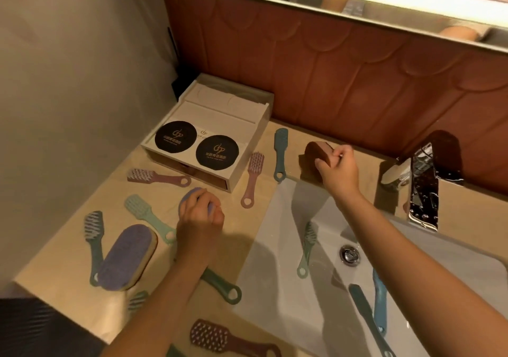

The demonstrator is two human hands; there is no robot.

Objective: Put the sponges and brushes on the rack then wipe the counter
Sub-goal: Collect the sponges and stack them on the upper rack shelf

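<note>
My left hand (pixel 200 219) is closed over a purple sponge (pixel 189 196) on the beige counter (pixel 242 235). My right hand (pixel 339 167) grips a brown sponge (pixel 316 150) at the counter's back edge behind the sink. A second purple sponge (pixel 125 257) lies at the left. Several handled brushes lie scattered: a pink brush (pixel 253 178), a mauve brush (pixel 156 177), a blue brush (pixel 280 153), a mint brush (pixel 148 216) and a dark green brush (pixel 94 244). The white rack (pixel 211 128) stands at the back left with two black round coasters on top.
A white sink (pixel 357 288) holds a mint brush (pixel 306 249) and two blue-green brushes (pixel 373 318). A chrome faucet (pixel 423 186) stands at the right. A dark red brush (pixel 228 338) lies near the front edge. A wall bounds the left, a mirror hangs above.
</note>
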